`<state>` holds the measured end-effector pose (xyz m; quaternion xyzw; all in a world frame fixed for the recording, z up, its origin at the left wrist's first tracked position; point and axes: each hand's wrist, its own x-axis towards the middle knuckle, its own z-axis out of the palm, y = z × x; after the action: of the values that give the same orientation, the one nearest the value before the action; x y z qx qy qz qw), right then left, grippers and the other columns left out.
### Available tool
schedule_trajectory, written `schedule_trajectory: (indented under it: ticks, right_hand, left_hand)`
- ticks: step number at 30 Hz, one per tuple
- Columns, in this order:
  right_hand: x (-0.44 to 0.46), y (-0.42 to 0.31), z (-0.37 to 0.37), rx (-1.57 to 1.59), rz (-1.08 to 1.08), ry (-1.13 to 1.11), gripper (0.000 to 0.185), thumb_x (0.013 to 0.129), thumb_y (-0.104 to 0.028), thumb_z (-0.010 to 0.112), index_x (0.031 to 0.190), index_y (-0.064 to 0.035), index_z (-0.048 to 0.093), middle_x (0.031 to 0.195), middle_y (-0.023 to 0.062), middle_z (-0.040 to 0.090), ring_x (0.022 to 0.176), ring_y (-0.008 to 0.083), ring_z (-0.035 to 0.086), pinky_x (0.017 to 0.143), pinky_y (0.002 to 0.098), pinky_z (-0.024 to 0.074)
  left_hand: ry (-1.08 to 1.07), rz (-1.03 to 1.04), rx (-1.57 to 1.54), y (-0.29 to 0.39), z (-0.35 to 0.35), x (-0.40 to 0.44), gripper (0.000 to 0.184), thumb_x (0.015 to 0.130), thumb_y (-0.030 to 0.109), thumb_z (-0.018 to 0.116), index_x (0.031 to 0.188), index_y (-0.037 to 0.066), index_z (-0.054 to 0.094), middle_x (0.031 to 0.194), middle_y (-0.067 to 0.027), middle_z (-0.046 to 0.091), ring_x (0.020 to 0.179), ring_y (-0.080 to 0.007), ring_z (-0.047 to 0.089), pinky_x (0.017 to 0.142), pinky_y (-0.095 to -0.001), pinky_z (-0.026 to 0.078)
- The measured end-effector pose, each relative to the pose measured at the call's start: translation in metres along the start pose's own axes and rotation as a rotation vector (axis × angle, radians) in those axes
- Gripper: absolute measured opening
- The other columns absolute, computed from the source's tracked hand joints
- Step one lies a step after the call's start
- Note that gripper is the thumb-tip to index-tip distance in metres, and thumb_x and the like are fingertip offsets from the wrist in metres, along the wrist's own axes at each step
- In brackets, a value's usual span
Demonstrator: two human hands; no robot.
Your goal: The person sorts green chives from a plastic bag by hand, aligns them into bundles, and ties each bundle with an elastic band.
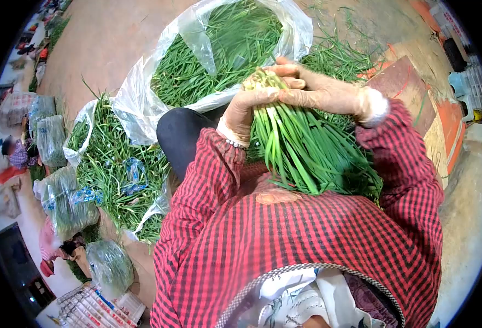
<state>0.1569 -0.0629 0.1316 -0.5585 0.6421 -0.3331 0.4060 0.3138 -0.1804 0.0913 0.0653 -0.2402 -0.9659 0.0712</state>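
Nearest us, the leafy ends of the green bunch (312, 145) reach back to our checked smock (312, 235). Our left hand (242, 111) and right hand (325, 90) close around its pale stem ends; should either slacken, we think stems could slip and splay. Just beyond, the open plastic bag (297, 27) of loose greens (197, 76) could catch strays.

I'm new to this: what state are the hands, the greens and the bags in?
Green bunch, gathered, uncut leaves unclear
Left hand, closed around the bunch
Right hand, curled against the bunch
Large bag, open, holding loose greens
Wrapped bundle, enclosed in clear plastic
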Motion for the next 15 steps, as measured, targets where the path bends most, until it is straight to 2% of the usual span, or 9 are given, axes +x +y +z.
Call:
schedule_trajectory:
  ticks: [1,3,5,7,8,9,11,13,15]
  right_hand:
    - [0.005,0.009,0.012,0.342,-0.091,-0.101,0.085,0.088,-0.059,0.056,0.145,-0.0012,0.030,0.135,0.0146,0.047,0.129,0.0237,0.040,0.110,0.0328,0.0303]
    - [0.005,0.022,0.025,0.545,0.009,-0.160,0.085,0.087,-0.062,0.055,0.143,-0.0013,0.034,0.134,0.0109,0.048,0.126,0.0202,0.043,0.108,0.0314,0.0323]
    - [0.009,0.034,0.025,0.601,0.125,-0.161,0.083,0.087,-0.058,0.059,0.143,-0.0015,0.033,0.134,0.0107,0.048,0.122,0.0166,0.045,0.103,0.0298,0.0371]
    - [-0.004,0.011,0.022,0.664,0.006,-0.078,0.086,0.087,-0.054,0.062,0.145,0.0004,0.029,0.133,0.0117,0.048,0.120,0.0167,0.047,0.102,0.0301,0.0388]
    - [-0.011,0.008,0.014,0.593,0.088,-0.132,0.086,0.088,-0.050,0.063,0.148,-0.0016,0.025,0.134,0.0128,0.047,0.119,0.0176,0.048,0.102,0.0305,0.0388]
    - [-0.021,0.013,0.014,0.569,0.075,-0.137,0.081,0.087,-0.046,0.065,0.146,-0.0025,0.030,0.135,0.0118,0.048,0.119,0.0190,0.048,0.101,0.0317,0.0394]
    - [-0.037,0.034,-0.002,0.196,0.021,-0.323,0.075,0.088,-0.044,0.063,0.140,0.0013,0.037,0.127,0.0118,0.057,0.114,0.0166,0.052,0.097,0.0333,0.0427]
    - [-0.061,0.080,-0.004,-0.037,0.100,-0.208,0.062,0.088,-0.037,0.063,0.135,-0.0003,0.044,0.114,0.0135,0.065,0.103,0.0150,0.059,0.088,0.0337,0.0472]
    - [-0.087,0.094,-0.025,-0.649,0.611,-0.108,0.048,0.089,-0.027,0.063,0.128,-0.0023,0.053,0.107,0.0149,0.067,0.096,0.0140,0.062,0.080,0.0332,0.0494]
  left_hand:
    - [0.013,0.030,0.014,0.000,0.000,-0.001,0.055,0.075,0.006,0.065,0.127,-0.004,0.049,0.106,-0.0168,0.066,0.097,-0.0249,0.065,0.089,-0.0364,0.053]
    - [0.054,0.044,0.090,0.003,-0.004,0.002,0.046,0.077,0.005,0.063,0.121,-0.003,0.052,0.101,-0.0158,0.067,0.092,-0.0243,0.066,0.086,-0.0360,0.054]
    - [0.119,0.118,0.065,0.001,-0.003,0.007,0.038,0.079,0.004,0.062,0.114,-0.002,0.054,0.097,-0.0152,0.067,0.088,-0.0235,0.066,0.082,-0.0351,0.055]
    - [0.190,0.217,0.116,0.013,0.011,0.011,0.036,0.080,0.005,0.064,0.113,-0.001,0.052,0.091,-0.0141,0.066,0.085,-0.0239,0.067,0.079,-0.0354,0.056]
    - [0.203,0.278,0.144,0.022,0.015,0.011,0.033,0.082,0.007,0.063,0.113,0.001,0.054,0.090,-0.0114,0.065,0.086,-0.0235,0.064,0.085,-0.0398,0.053]
    - [0.220,0.347,0.173,0.034,0.015,0.010,0.030,0.084,0.009,0.061,0.112,0.002,0.056,0.090,-0.0086,0.064,0.086,-0.0230,0.062,0.090,-0.0442,0.051]
    - [0.220,0.475,0.148,0.068,0.003,0.002,0.030,0.084,0.012,0.063,0.112,0.002,0.057,0.088,-0.0078,0.063,0.089,-0.0234,0.061,0.096,-0.0470,0.048]
    - [0.228,0.614,0.171,0.102,-0.002,-0.010,0.030,0.084,0.012,0.063,0.112,0.002,0.057,0.087,-0.0090,0.063,0.089,-0.0253,0.061,0.096,-0.0475,0.047]
    - [0.260,0.723,0.243,0.128,-0.003,-0.023,0.030,0.083,0.010,0.064,0.110,0.001,0.057,0.087,-0.0104,0.063,0.089,-0.0264,0.061,0.093,-0.0470,0.048]
